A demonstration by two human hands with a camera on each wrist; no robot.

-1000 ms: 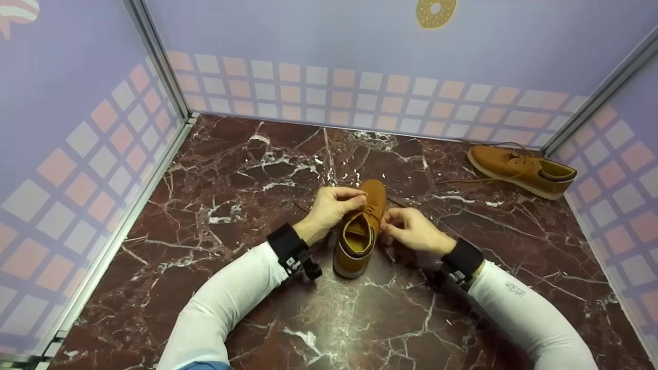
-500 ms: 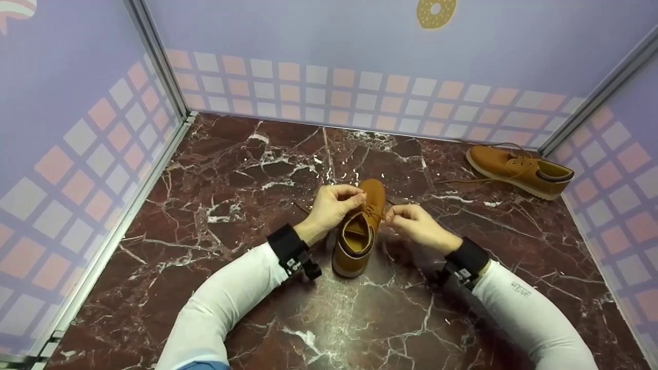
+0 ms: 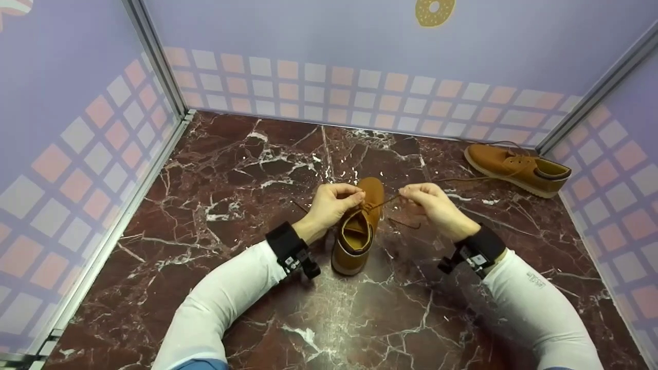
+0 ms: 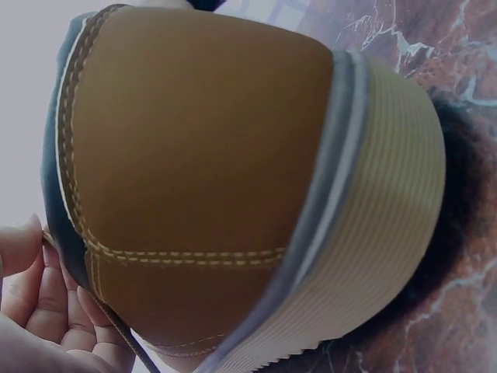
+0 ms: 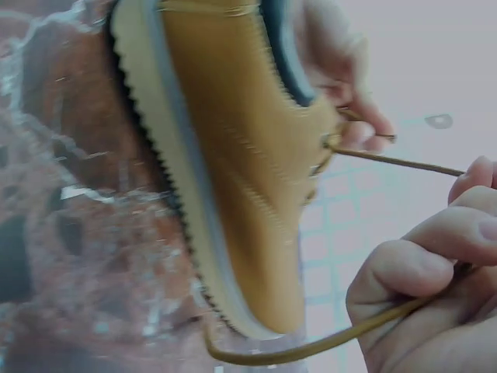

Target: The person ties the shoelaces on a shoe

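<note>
A tan leather shoe (image 3: 352, 261) stands upright on the floor, toe pointing away, between the two hands. My left hand (image 3: 329, 208) pinches a brown lace over the tongue; in the left wrist view that lace (image 4: 120, 330) runs down past the curled fingers. To the right of the shoe, my right hand (image 3: 437, 208) holds another length of lace (image 3: 386, 201) between thumb and forefinger. In the right wrist view this lace (image 5: 404, 162) stretches straight from the eyelets to the fingertips. Its loose tail (image 5: 299, 353) passes out through the curled fingers and dangles.
A matching shoe (image 3: 514, 168) with loose laces lies at the back right, near the wall corner. Lilac panels (image 3: 329, 31) with pink and white checks enclose the dark red marble floor (image 3: 247, 205) at the back and both sides.
My right hand has moved away from the shoe's side, out to the right and up, drawing the lace out straight. The left hand keeps its pinch in nearly the same spot.
</note>
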